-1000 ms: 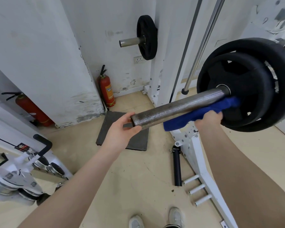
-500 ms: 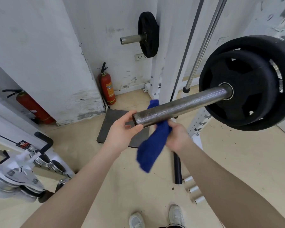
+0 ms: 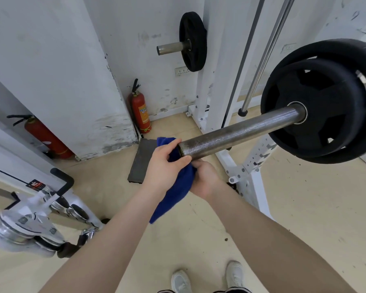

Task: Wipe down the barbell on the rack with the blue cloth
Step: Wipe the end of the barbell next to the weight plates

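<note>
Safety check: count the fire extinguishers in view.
2. One fire extinguisher stands against the back wall beside the white pillar; another leans at the left, partly hidden. More may be out of view.

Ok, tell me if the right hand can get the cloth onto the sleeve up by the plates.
Probably yes. The right hand grips the blue cloth under the barbell sleeve's free end, and the bare sleeve runs unobstructed to the weight plates.
</note>
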